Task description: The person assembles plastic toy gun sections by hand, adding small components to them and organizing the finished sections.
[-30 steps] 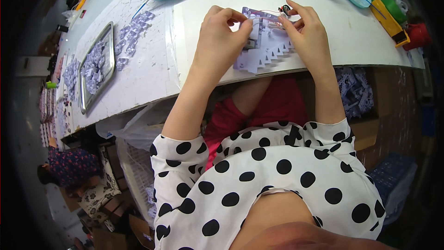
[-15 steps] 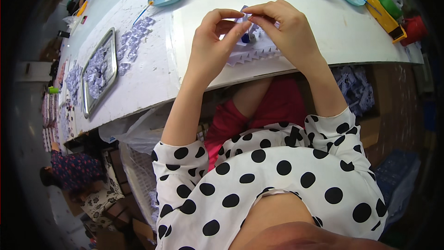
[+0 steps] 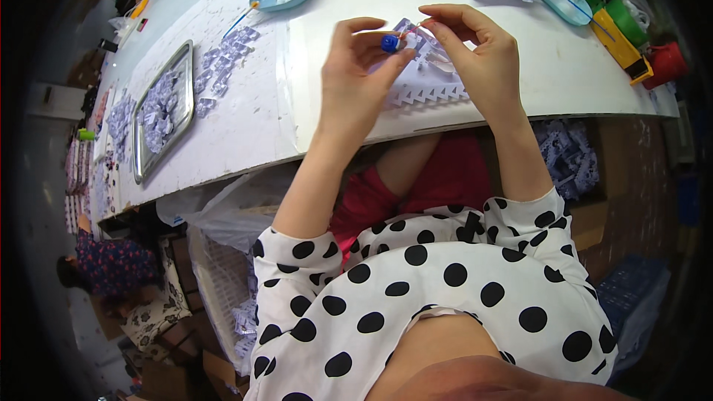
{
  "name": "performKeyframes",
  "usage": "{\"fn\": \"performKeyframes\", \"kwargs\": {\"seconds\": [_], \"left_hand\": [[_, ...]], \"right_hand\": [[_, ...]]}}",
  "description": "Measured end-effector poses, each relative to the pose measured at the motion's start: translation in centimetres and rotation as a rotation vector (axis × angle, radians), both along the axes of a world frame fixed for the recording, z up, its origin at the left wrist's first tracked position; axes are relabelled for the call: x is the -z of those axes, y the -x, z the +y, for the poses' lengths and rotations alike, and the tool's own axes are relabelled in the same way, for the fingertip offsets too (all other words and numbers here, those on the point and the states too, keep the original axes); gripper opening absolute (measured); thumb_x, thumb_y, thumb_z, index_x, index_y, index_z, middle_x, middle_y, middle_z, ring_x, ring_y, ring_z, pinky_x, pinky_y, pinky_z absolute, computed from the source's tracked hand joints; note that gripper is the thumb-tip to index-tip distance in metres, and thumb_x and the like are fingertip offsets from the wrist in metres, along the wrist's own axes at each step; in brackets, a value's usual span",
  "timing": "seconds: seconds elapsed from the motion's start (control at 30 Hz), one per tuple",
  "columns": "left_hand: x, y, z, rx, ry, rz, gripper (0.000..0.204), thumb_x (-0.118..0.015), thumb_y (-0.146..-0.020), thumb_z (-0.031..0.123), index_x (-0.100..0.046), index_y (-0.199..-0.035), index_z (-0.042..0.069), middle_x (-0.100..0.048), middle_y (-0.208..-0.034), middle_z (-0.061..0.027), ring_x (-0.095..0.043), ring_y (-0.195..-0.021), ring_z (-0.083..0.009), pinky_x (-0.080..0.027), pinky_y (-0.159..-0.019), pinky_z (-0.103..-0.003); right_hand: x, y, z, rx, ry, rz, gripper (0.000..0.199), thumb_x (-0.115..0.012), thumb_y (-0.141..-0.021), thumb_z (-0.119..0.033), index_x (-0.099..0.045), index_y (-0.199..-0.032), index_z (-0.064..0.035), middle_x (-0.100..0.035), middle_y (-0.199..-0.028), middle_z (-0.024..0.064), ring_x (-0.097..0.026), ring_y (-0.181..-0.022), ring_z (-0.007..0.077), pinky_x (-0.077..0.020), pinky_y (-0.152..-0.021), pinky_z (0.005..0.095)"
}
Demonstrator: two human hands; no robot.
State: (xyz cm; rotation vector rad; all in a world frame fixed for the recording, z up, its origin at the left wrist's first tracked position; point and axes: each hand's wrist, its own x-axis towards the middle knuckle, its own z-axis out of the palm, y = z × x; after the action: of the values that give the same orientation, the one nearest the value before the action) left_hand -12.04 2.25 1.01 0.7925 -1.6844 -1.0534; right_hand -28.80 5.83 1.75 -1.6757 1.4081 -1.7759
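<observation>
The left hand (image 3: 358,78) has its grip closed on a small rounded blue part (image 3: 389,44); beside it, the right hand (image 3: 475,56) pinches thin reddish wire (image 3: 415,28). The part looks light, hard and perhaps slick, best held by its sides; the wire seems limp and easily torn. Below lie pale lilac toothed pieces (image 3: 427,94) on a white desk (image 3: 575,67).

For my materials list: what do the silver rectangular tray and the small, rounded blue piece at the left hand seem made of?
The silver rectangular tray looks like shiny metal: its rim catches the light. The small, rounded blue piece at the left hand is probably smooth plastic, from its solid colour; it's too small to be sure.
</observation>
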Motion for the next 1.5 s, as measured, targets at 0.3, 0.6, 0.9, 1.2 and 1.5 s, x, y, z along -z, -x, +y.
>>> {"fn": "performKeyframes", "kwargs": {"seconds": [0.3, 0.6, 0.9, 1.2, 1.5], "left_hand": [[-1.3, -7.2, -0.3, 0.125, -0.505, 0.156, 0.027, -0.074, -0.093, 0.009, -0.069, -0.114, -0.008, -0.074, -0.102, -0.0165, -0.073, -0.089, -0.0207, -0.059, -0.079, -0.029], [-0.3, -8.8, 1.8, 0.170, -0.571, 0.136, 0.029, -0.076, -0.092, 0.010, -0.071, -0.113, -0.008, -0.075, -0.097, -0.0144, -0.072, -0.085, -0.0187, -0.058, -0.079, -0.029], [0.2, -9.3, 1.7, 0.163, -0.583, 0.086, 0.027, -0.079, -0.090, 0.012, -0.073, -0.108, -0.006, -0.075, -0.092, -0.0100, -0.069, -0.080, -0.0145, -0.056, -0.075, -0.027], [-0.6, -9.9, 1.8, 0.244, -0.660, -0.048, 0.025, -0.075, -0.092, 0.010, -0.070, -0.111, -0.005, -0.072, -0.094, -0.0084, -0.065, -0.080, -0.0138, -0.053, -0.074, -0.025], [-0.7, -18.6, -6.6, -0.423, 0.093, -0.549, 0.029, -0.077, -0.090, 0.020, -0.072, -0.111, 0.001, -0.075, -0.100, -0.0112, -0.071, -0.088, -0.0187, -0.056, -0.081, -0.031]], "right_hand": [[1.0, -3.2, 2.3, 0.083, 0.336, 0.429, 0.029, -0.079, -0.079, -0.008, -0.076, -0.108, -0.0102, -0.071, -0.097, 0.0046, -0.062, -0.092, 0.0242, -0.0530, -0.081, 0.0370], [2.9, -5.1, 2.5, -0.014, 0.232, 0.451, 0.026, -0.081, -0.076, -0.020, -0.078, -0.100, -0.0104, -0.072, -0.084, -0.0013, -0.061, -0.089, 0.0194, -0.0484, -0.082, 0.0354], [2.7, -5.3, 3.3, -0.084, 0.153, 0.431, 0.027, -0.078, -0.078, -0.021, -0.079, -0.103, -0.0103, -0.074, -0.088, -0.0003, -0.059, -0.094, 0.0190, -0.0417, -0.090, 0.0378], [2.8, -4.4, 3.9, -0.276, -0.020, 0.362, 0.026, -0.078, -0.082, -0.013, -0.079, -0.108, -0.0129, -0.073, -0.087, -0.0006, -0.058, -0.090, 0.0182, -0.0400, -0.088, 0.0357], [3.8, -4.3, 3.5, -0.192, 0.139, 0.424, 0.028, -0.080, -0.076, -0.007, -0.079, -0.103, -0.0146, -0.076, -0.095, -0.0026, -0.061, -0.088, 0.0199, -0.0445, -0.084, 0.0329]]}}
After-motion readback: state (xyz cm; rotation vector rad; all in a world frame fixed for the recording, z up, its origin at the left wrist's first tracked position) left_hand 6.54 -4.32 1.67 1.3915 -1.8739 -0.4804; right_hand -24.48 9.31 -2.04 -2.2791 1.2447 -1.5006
